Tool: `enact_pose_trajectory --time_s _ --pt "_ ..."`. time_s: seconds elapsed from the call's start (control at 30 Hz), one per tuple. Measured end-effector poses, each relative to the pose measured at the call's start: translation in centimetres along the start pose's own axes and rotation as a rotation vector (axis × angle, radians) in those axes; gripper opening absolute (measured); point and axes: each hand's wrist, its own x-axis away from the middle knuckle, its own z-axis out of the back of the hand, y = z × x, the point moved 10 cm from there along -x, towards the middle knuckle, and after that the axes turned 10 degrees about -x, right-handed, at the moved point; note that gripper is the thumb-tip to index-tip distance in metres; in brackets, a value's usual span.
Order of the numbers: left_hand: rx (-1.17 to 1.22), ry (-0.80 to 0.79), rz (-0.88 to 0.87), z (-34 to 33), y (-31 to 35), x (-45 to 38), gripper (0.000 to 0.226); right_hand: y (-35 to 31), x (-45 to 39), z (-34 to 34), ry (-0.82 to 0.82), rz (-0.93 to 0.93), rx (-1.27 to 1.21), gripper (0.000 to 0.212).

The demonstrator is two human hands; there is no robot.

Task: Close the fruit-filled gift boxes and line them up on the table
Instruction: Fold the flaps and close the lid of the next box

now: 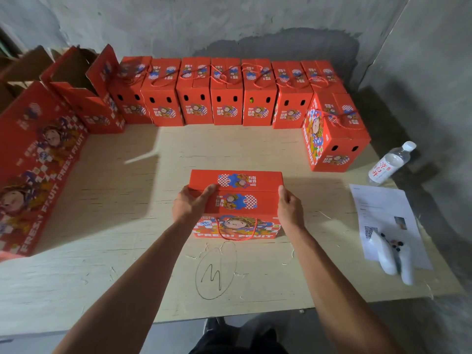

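Note:
A red gift box [236,203] with cartoon print stands in the middle of the wooden table [122,226], its top flaps down and its red cord handle hanging over the front. My left hand [190,201] lies on the box's top left corner with the fingers stretched over the lid. My right hand [288,208] presses flat against the box's right side. Along the far edge, several closed red boxes [227,98] stand in a row. One more closed box [332,131] sits at the right end, turned sideways.
Open red boxes [76,93] and a large one [33,162] stand at the left. A water bottle [390,163] lies at the right, near a printed sheet [383,213] with a white controller [394,259] on it. A pencil scribble marks the table front.

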Motion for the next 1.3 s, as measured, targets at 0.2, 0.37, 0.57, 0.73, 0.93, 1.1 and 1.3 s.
enact_pose_trajectory --time_s 0.2,0.37,0.57,0.73,0.93,1.1,1.3 --pt "0.027 -0.003 -0.012 -0.1 -0.1 -0.3 0.066 0.1 -0.4 -0.6 -0.049 0.027 0.057 0.044" --pt "0.062 -0.012 -0.010 0.0 0.1 -0.4 0.060 -0.6 -0.8 -0.7 -0.038 -0.006 0.085 0.044" --pt "0.150 -0.017 0.012 -0.3 -0.3 0.0 0.063 -0.9 0.1 -0.8 -0.019 -0.035 0.168 0.046" --pt "0.301 0.041 0.081 0.2 -1.3 2.6 0.046 -5.2 -0.9 -1.0 -0.099 0.217 0.316 0.053" --pt "0.506 0.044 0.280 -1.9 -4.4 8.4 0.068 -7.9 -1.6 -3.9 -0.288 0.358 0.684 0.061" --pt "0.701 0.053 0.381 -3.8 -4.5 10.6 0.057 -8.3 -2.0 -4.2 -0.254 0.302 0.743 0.054" --pt "0.607 0.084 0.218 -3.9 -1.2 10.4 0.020 -8.6 -1.7 -1.8 -0.055 0.278 0.769 0.061"
